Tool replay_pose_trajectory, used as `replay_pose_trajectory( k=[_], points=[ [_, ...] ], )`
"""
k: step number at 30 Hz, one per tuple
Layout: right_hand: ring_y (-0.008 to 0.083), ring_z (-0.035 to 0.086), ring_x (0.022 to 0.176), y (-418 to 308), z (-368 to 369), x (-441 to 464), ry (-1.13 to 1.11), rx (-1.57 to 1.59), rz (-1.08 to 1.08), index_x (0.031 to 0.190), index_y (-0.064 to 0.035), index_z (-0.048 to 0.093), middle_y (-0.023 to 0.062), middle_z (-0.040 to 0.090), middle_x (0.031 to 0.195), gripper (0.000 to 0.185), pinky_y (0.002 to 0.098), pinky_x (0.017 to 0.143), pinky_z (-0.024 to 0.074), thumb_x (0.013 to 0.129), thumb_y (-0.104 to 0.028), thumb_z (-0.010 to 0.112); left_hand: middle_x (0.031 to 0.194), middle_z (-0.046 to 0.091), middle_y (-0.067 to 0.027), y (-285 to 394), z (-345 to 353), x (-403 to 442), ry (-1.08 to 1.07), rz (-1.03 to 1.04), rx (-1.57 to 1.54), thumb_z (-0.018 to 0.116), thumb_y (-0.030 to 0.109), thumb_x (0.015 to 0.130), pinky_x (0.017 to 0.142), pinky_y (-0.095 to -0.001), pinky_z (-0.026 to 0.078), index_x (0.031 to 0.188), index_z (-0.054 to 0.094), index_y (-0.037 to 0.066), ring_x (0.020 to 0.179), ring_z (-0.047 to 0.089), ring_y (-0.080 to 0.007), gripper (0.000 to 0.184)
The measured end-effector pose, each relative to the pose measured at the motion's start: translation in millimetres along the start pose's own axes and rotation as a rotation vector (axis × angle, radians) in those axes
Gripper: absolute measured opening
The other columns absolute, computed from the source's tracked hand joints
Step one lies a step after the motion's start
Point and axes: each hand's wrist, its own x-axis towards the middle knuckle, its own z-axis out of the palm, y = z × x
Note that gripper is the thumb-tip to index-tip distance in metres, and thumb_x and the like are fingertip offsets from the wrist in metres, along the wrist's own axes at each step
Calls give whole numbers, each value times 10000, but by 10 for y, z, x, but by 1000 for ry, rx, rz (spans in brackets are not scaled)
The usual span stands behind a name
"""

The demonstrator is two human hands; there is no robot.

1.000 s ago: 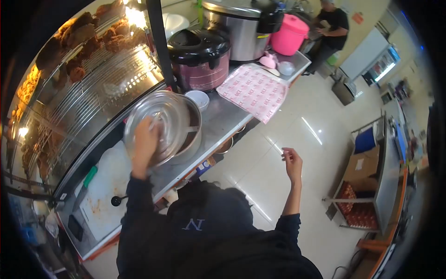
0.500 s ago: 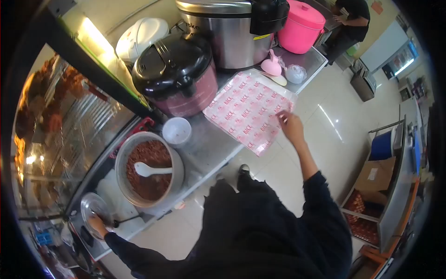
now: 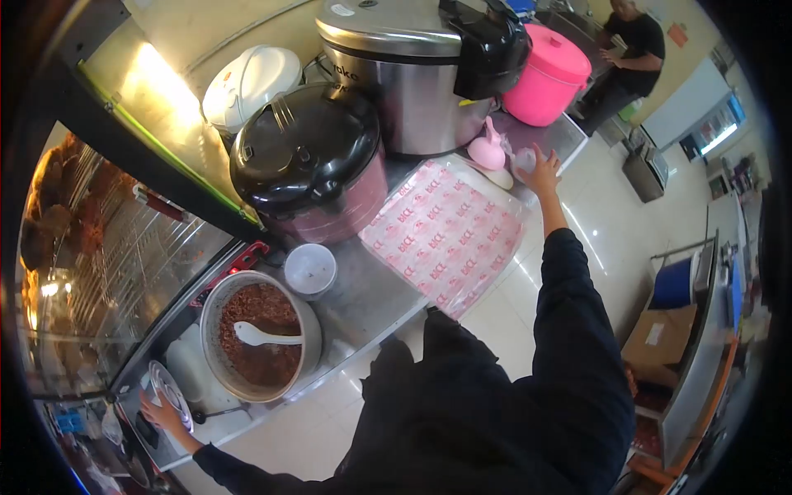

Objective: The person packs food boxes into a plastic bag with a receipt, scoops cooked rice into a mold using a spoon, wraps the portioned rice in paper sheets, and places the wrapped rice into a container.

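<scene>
A reach looks to be the step here: right hand (image 3: 542,170) spread, nothing clenched, with the clear plastic (image 3: 523,159), shiny and see-through, right at its fingertips, contact unclear. Lifting that should call for a light pinch! The left hand (image 3: 167,415) is at the lid (image 3: 172,394), hold impossible to tell.

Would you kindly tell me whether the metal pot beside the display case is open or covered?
Open: the metal pot shows brown contents and a white spoon, with a lid apart, at the left hand.
</scene>
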Motion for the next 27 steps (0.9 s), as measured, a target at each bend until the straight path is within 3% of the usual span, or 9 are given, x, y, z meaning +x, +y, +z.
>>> replay_pose_trajectory(
  k=[2,3,6,9,11,16,18,22,27],
  points=[
    [450,301,1251,183,264,206,16,53,-116,1354,-317,331,243,292,1375,825,576,944,351,654,-493,731,1313,463,-118,826,-888,-347,57,114,-151,536,326,895,1017,-455,276,1295,453,158,1234,355,-335,442],
    [459,386,1195,154,236,218,-52,115,-114,1355,-191,362,261,391,1315,858,506,949,377,656,-543,713,1300,477,-123,1106,-1179,-523,82,217,-240,518,270,913,1031,-424,263,1282,459,97,1217,388,-310,412],
    [383,458,1159,239,302,274,24,347,-108,1323,-88,392,250,462,1257,786,458,947,389,726,-522,662,1233,526,-111,2445,-2097,-1348,-183,89,-721,484,155,925,1050,-356,259,1239,476,16,1205,433,-222,343],
    [272,507,1126,295,-4,91,-169,1634,382,1233,-5,469,171,556,1153,635,391,928,420,799,-441,626,1166,554,-140,3676,-2428,-2073,-649,90,-1159,515,293,880,1010,-368,306,1190,502,-11,1142,480,-242,435],
    [266,468,1152,235,-223,-261,-321,1277,-119,1283,-10,416,147,485,1244,633,410,955,387,827,-409,599,1240,503,-158,4494,-2028,-2518,-1020,24,-1567,472,333,902,1009,-378,324,1261,419,-21,1179,463,-265,507],
    [301,383,1182,-608,-486,-1470,-770,1194,-628,1206,0,488,175,453,1249,451,436,1022,248,870,-297,533,1354,418,-116,5596,-1571,-3128,-1826,-1090,-2524,347,483,936,1014,-436,345,1369,320,75,1227,426,-273,595],
    [324,377,1149,-1182,-1019,-1541,-842,1077,-890,1127,-13,553,176,468,1208,378,452,1005,231,849,-268,554,1359,416,-123,5349,-1343,-3267,-1800,-1199,-3071,334,523,925,1012,-469,339,1368,329,71,1221,436,-280,634],
    [284,459,1011,-1792,-1317,-1589,-681,965,-1072,1019,-71,605,112,547,1020,255,401,899,335,783,-167,623,1373,390,-167,4696,-1807,-3005,-1374,-1060,-2571,284,568,912,1040,-516,300,1359,345,55,1252,389,-360,683],
    [257,541,786,-2662,-1679,-1874,-771,1083,-1174,873,-56,599,71,587,781,136,355,713,429,814,-179,615,1361,333,-268,3867,-1871,-3114,-700,-1262,-2761,414,715,782,1009,-569,321,1371,317,87,1257,323,-457,867]
  ],
)
